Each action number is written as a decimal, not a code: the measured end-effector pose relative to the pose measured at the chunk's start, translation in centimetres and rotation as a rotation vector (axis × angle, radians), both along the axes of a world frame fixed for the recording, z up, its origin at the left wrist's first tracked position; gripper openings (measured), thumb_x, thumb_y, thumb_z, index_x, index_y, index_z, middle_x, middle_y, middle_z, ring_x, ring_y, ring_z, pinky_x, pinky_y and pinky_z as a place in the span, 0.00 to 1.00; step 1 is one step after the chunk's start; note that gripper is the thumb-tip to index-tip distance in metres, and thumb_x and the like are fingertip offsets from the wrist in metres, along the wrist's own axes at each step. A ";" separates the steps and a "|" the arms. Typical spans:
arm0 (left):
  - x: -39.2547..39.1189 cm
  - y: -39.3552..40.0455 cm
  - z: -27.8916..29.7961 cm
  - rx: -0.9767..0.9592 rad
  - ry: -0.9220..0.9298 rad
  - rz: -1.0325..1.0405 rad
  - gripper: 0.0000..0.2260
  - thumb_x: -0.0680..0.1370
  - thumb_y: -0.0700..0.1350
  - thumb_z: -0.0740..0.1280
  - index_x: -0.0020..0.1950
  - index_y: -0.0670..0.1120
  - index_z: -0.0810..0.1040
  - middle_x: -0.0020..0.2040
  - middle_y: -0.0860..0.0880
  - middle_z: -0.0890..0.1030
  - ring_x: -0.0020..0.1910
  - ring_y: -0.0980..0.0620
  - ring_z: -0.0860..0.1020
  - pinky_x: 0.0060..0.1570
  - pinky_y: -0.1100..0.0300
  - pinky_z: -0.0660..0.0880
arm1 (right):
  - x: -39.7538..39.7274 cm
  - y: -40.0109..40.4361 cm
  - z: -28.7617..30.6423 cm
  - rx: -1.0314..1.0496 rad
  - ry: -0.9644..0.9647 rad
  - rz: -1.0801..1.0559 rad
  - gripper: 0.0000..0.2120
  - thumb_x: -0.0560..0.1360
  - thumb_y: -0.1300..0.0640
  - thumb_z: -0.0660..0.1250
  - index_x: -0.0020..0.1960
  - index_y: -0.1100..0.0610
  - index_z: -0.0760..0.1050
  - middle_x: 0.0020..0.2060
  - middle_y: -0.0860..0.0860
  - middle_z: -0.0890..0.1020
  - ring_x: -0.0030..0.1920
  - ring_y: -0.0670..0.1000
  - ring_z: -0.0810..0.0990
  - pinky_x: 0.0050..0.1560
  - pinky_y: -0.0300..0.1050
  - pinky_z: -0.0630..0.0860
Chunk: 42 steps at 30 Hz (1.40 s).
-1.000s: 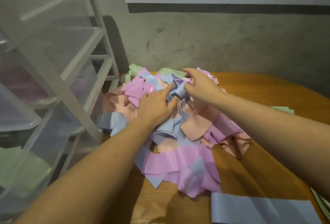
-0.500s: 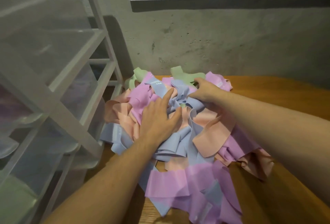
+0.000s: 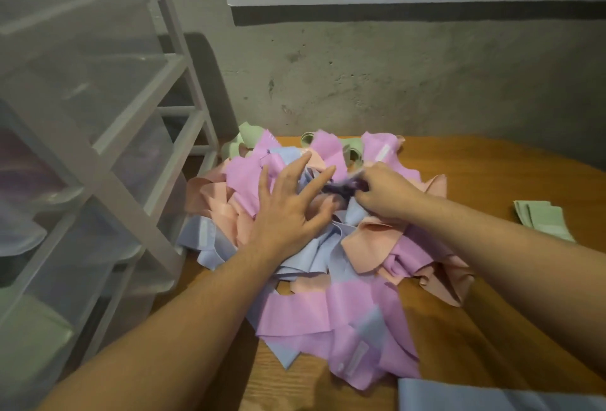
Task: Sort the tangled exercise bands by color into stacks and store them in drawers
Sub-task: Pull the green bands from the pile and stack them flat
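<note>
Wood table [image 3: 475, 168] bears bands [image 3: 357, 312]; left hand [image 3: 288, 210] spread, right hand [image 3: 383, 194] pinching one.

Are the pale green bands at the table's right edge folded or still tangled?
Folded. The pale green bands lie flat in a neat layered stack on the wooden table, apart from the tangled pile.
</note>
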<state>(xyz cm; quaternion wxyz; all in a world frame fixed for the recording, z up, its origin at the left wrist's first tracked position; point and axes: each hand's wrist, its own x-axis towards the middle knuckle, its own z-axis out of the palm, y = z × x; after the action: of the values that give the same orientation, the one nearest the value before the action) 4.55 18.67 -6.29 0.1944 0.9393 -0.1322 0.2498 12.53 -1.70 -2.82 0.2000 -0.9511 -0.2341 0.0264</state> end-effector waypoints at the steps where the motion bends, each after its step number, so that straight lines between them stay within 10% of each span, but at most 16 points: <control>1: -0.1 -0.1 0.1 0.038 -0.010 -0.047 0.27 0.79 0.61 0.59 0.78 0.61 0.64 0.80 0.50 0.60 0.79 0.53 0.57 0.76 0.37 0.43 | -0.8 -0.3 0.4 0.003 0.005 0.025 0.07 0.72 0.62 0.65 0.43 0.50 0.72 0.39 0.55 0.78 0.42 0.56 0.73 0.38 0.47 0.65; 7: -1.5 -1.0 2.7 0.041 0.166 -0.275 0.18 0.80 0.59 0.57 0.65 0.58 0.78 0.67 0.58 0.76 0.68 0.59 0.70 0.76 0.42 0.48 | -4.8 -2.3 2.4 0.125 0.081 0.059 0.10 0.73 0.64 0.68 0.45 0.48 0.75 0.41 0.41 0.78 0.41 0.42 0.76 0.40 0.33 0.70; 12: -3.6 -2.7 3.6 -0.012 0.079 -0.324 0.10 0.78 0.49 0.64 0.52 0.49 0.83 0.46 0.52 0.83 0.46 0.55 0.74 0.59 0.53 0.69 | -7.5 -3.9 2.9 0.128 0.131 0.066 0.14 0.72 0.63 0.72 0.40 0.45 0.72 0.40 0.42 0.80 0.42 0.46 0.79 0.45 0.45 0.76; 17: -6.5 -3.8 3.7 -0.136 0.193 -0.255 0.16 0.81 0.52 0.65 0.68 0.51 0.76 0.46 0.52 0.78 0.45 0.52 0.73 0.46 0.54 0.73 | -10.6 -4.9 3.8 0.138 0.193 0.118 0.13 0.71 0.54 0.78 0.42 0.45 0.73 0.40 0.43 0.78 0.39 0.43 0.77 0.39 0.40 0.74; 24: -8.3 -2.9 2.8 0.049 0.106 -0.121 0.14 0.79 0.58 0.61 0.50 0.53 0.83 0.42 0.53 0.83 0.43 0.49 0.78 0.43 0.53 0.72 | -13.2 -5.8 3.9 0.239 0.252 0.046 0.12 0.70 0.54 0.79 0.46 0.51 0.76 0.35 0.42 0.83 0.34 0.40 0.77 0.37 0.37 0.72; 29: -10.2 -3.0 2.8 0.064 0.185 -0.021 0.16 0.80 0.63 0.59 0.60 0.58 0.79 0.41 0.52 0.84 0.44 0.48 0.80 0.39 0.57 0.73 | -14.0 -4.6 3.5 0.254 0.398 -0.039 0.21 0.72 0.55 0.77 0.62 0.50 0.76 0.38 0.46 0.84 0.36 0.41 0.80 0.41 0.36 0.75; 35: -10.9 -2.6 4.0 0.245 0.328 0.092 0.16 0.81 0.62 0.57 0.66 0.60 0.71 0.46 0.51 0.83 0.45 0.49 0.81 0.43 0.54 0.79 | -15.9 -4.9 4.6 0.270 0.503 -0.169 0.04 0.72 0.57 0.76 0.44 0.58 0.86 0.35 0.46 0.85 0.33 0.39 0.80 0.30 0.28 0.71; 42: -12.4 -3.8 5.2 -0.015 0.222 0.061 0.13 0.81 0.55 0.64 0.65 0.57 0.73 0.56 0.54 0.76 0.46 0.47 0.78 0.40 0.54 0.76 | -17.5 -4.9 5.0 0.522 0.378 -0.237 0.03 0.72 0.63 0.73 0.44 0.58 0.80 0.35 0.48 0.80 0.34 0.44 0.76 0.35 0.35 0.72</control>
<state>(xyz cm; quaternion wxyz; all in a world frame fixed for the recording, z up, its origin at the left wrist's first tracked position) -7.88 14.88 -1.07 0.2070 0.9634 -0.0793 0.1511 -4.97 -6.58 2.18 0.4781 -0.8667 -0.0794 0.1179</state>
